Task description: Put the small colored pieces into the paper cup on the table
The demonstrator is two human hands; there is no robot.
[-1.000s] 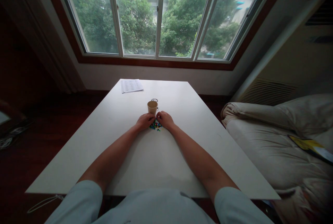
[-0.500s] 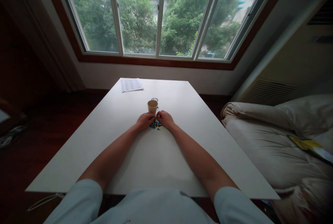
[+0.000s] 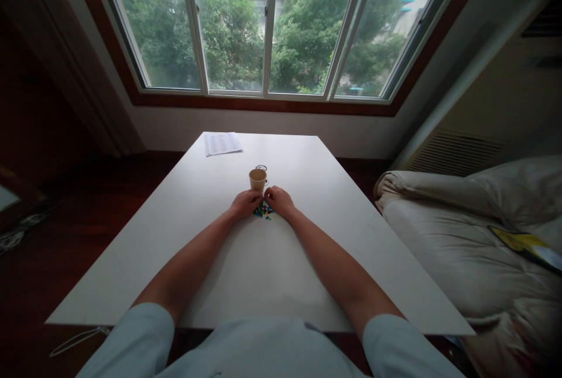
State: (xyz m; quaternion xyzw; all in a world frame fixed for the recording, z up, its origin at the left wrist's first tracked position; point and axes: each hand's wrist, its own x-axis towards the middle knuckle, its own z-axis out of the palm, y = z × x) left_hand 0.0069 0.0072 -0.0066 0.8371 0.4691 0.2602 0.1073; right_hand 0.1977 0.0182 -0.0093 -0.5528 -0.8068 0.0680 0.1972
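Both my hands are close together over the middle of a white table. My left hand (image 3: pixel 246 203) is closed, its fingertips near the foot of a tan paper cup (image 3: pixel 257 179). My right hand (image 3: pixel 280 200) curls its fingers in a pinch just right of the cup. What either hand holds, if anything, is too small to make out. A pile of small multicoloured pieces (image 3: pixel 263 210) lies on the table between and below the hands, partly hidden by them. A thin dark loop (image 3: pixel 261 167) shows right behind the cup.
Printed sheets of paper (image 3: pixel 223 143) lie at the far left of the white table (image 3: pixel 281 155). A beige sofa (image 3: pixel 439 237) with a yellow item (image 3: pixel 522 243) on it stands at the right. Beyond the table is a wide window (image 3: pixel 272 27). A pale cord (image 3: pixel 79 340) hangs at the near left edge.
Hands, cup and pieces stay almost in place; the view shifts very slightly.
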